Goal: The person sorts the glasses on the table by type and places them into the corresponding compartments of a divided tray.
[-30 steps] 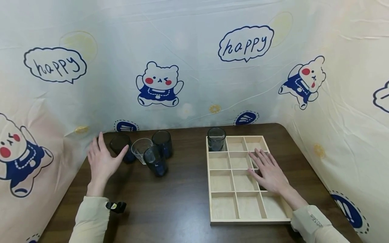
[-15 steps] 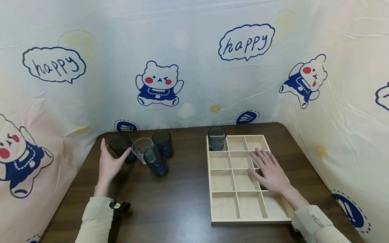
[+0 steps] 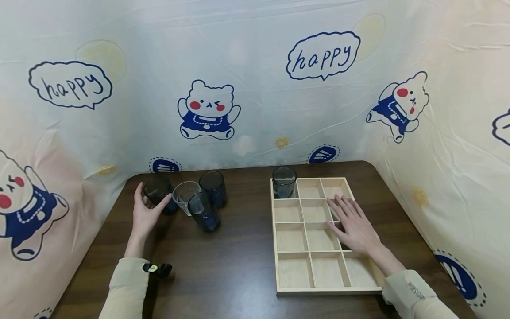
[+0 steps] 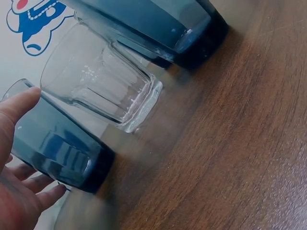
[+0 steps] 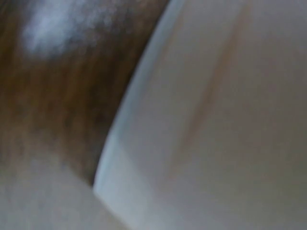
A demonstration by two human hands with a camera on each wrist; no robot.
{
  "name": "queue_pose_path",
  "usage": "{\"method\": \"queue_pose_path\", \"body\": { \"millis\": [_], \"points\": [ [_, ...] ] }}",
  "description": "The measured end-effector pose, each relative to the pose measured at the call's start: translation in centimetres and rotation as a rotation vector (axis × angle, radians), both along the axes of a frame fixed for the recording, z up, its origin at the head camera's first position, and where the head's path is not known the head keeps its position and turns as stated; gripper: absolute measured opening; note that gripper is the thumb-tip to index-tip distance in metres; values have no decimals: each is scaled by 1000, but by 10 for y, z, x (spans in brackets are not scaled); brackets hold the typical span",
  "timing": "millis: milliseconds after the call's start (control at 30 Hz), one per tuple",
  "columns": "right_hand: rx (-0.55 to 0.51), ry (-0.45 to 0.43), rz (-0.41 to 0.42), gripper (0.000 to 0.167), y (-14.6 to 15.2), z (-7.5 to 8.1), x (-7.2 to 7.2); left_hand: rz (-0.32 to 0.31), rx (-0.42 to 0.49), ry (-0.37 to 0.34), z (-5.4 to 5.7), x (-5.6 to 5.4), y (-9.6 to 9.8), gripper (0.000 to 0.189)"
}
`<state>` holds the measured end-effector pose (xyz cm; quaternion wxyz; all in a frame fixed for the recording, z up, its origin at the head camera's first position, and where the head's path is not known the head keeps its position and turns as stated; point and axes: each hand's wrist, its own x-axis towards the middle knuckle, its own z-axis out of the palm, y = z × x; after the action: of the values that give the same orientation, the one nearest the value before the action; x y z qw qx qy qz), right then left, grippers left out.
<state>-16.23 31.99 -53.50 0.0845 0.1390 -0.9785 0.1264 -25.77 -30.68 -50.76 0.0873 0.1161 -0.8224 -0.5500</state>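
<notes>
My left hand (image 3: 146, 217) reaches round a dark blue glass tumbler (image 3: 156, 189) at the back left of the table. In the left wrist view, the thumb lies along the near side of this tumbler (image 4: 62, 143), while the other fingers bend behind it. A clear glass (image 3: 184, 195) stands just to its right, with two more blue tumblers (image 3: 204, 215) close by. Over the right side of the wooden compartment tray (image 3: 292, 270), my right hand (image 3: 354, 228) rests with fingers spread. The right wrist view is too blurred to show that hand.
One blue glass (image 3: 284, 184) stands in the tray's back left compartment. A printed cloth (image 3: 259, 106) hangs behind and beside the brown table (image 3: 223, 274). A black strap piece (image 3: 158, 270) sticks out from the left cuff.
My left hand has moved right to the leftmost blue tumbler, and its fingers have drawn in round it. The right hand and the tray have stayed in place.
</notes>
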Motion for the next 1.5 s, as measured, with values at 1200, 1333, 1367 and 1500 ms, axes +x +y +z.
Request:
{"method": "queue_pose_path", "body": {
  "millis": [1200,1333,1367,1500],
  "points": [
    [-1,-20,0,76,0,4,0,169,102,135,-9,0,2,73],
    [-1,-18,0,76,0,5,0,175,73,132,-12,3,-1,76],
    [-2,-18,0,76,0,5,0,179,70,132,-12,4,-2,76],
    [-5,-16,3,76,0,5,1,209,71,140,-10,7,-2,74]
  ]
}}
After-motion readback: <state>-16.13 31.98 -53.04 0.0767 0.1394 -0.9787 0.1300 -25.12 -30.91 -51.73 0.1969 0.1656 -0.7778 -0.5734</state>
